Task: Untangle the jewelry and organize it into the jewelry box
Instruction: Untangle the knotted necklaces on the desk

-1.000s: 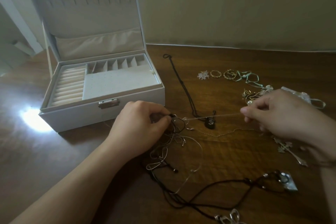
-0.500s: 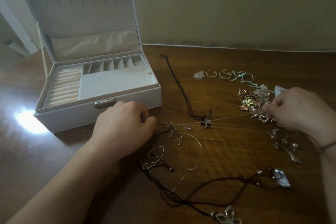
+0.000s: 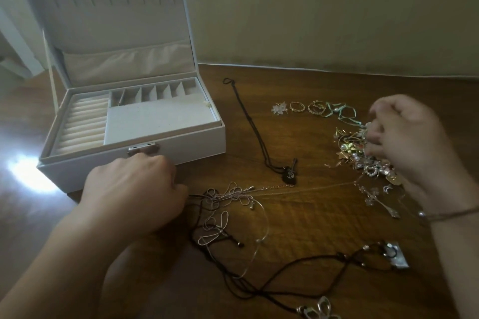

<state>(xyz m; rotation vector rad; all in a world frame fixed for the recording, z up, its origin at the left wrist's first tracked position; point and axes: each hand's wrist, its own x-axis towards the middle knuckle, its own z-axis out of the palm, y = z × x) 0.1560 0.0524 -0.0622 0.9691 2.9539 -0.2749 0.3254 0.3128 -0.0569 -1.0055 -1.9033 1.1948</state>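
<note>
Under your right hand (image 3: pixel 404 142), whose curled fingers dig blurrily into the trinket pile (image 3: pixel 363 155), no writing shows; your left hand (image 3: pixel 134 189) pinches the tangled chains (image 3: pixel 228 197) beside the open jewelry box (image 3: pixel 134 122).

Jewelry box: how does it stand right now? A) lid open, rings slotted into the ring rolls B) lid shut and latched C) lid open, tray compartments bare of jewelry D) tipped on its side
C: the jewelry box stands upright with its lid raised, and the ring rolls and small divided compartments show no jewelry, while the loose pieces lie on the table.
</note>
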